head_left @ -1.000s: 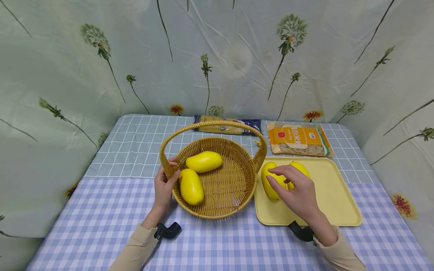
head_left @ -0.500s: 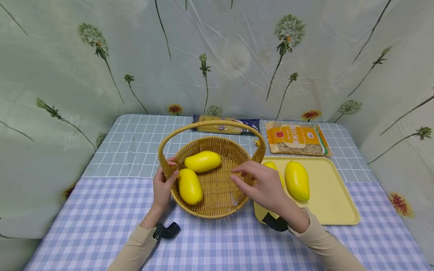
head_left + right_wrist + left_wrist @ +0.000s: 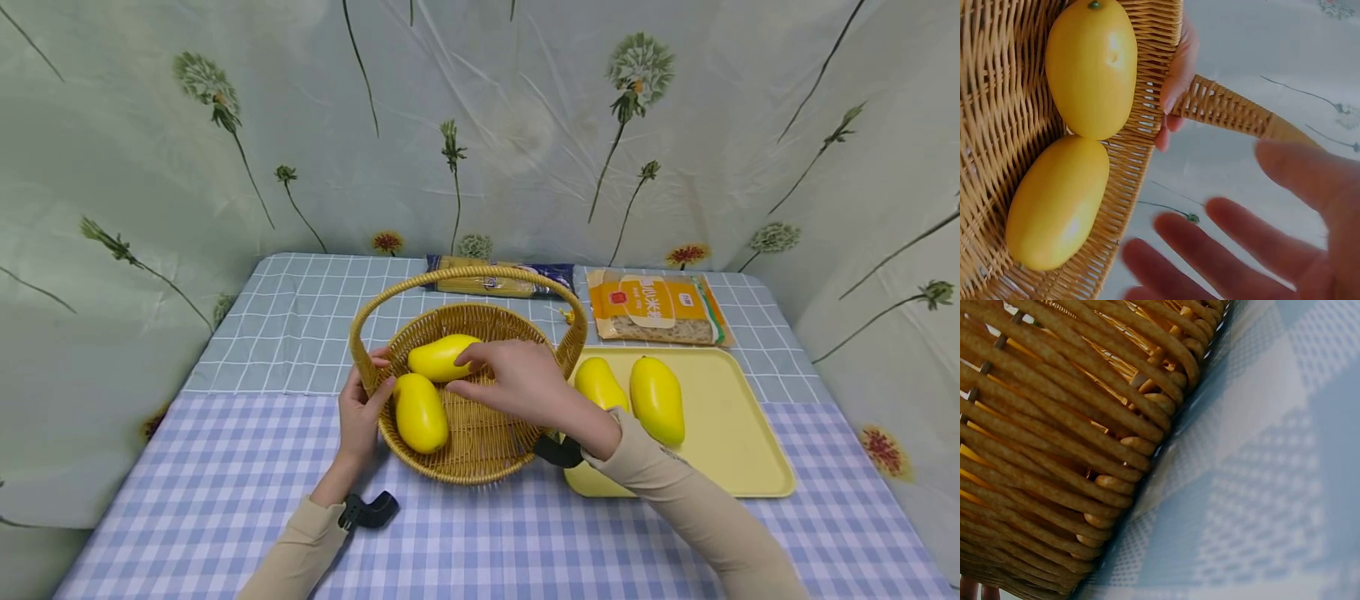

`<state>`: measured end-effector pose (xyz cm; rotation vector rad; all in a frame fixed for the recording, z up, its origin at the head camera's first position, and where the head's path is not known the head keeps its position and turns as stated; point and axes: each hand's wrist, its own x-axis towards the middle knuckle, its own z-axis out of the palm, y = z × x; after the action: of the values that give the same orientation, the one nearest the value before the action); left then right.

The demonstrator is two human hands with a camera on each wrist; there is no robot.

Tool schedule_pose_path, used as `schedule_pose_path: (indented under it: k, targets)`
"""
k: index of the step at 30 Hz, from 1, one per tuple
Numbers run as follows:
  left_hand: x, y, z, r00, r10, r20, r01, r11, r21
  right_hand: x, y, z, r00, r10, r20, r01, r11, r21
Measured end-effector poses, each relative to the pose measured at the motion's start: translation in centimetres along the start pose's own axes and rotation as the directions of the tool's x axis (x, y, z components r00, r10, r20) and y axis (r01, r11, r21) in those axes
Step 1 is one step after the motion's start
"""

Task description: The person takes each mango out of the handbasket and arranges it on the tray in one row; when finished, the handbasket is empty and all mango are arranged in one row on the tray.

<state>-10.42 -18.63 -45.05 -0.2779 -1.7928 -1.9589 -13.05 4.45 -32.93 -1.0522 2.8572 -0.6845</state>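
A wicker basket [image 3: 495, 437] with a tall arched handle stands mid-table, holding two yellow mangoes. One mango [image 3: 422, 414] lies at the basket's left side; the other mango [image 3: 435, 358] lies behind it, partly covered by my right fingers in the head view. My left hand [image 3: 362, 412] grips the basket's left rim at the foot of the handle, thumb inside and fingers outside. Over the basket hovers my right hand [image 3: 517, 379], fingers spread and holding nothing. The left wrist view is filled by the basket's woven wall [image 3: 1054, 437] and the checked cloth.
Right of the basket is a yellow tray [image 3: 738, 450] with two more mangoes, one [image 3: 600, 383] near its left edge and one [image 3: 657, 402] beside it. Behind lie an orange food packet [image 3: 660, 308] and a pasta packet [image 3: 487, 282]. A checked cloth [image 3: 465, 542] covers the table.
My right hand has moved left from above the tray to over the basket, beside the rear mango. My left hand stays on the rim.
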Motion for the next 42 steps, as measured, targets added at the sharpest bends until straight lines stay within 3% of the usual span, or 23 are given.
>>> schedule_pose_path:
  k: [5,20,30,42]
  targets:
    - [0.0,-1.3,-0.4,1.0,-0.008,-0.002,0.008,1.0,-0.005,1.4,-0.2,0.7,0.989,-0.024,0.148,0.028,0.999,-0.027]
    - [-0.1,-1.4,-0.7,1.0,-0.022,0.008,0.022,1.0,0.013,4.4,-0.7,3.6,0.938,0.0,0.346,-0.017,0.999,0.048]
    - [0.0,-1.3,-0.5,1.0,-0.023,0.01,0.023,1.0,-0.002,5.4,-1.2,5.3,0.934,0.021,0.355,-0.056,0.995,0.088]
    - [-0.1,-1.2,-0.5,1.0,-0.02,0.004,0.02,1.0,-0.011,5.4,-2.1,6.5,0.941,0.079,0.329,-0.105,0.993,0.062]
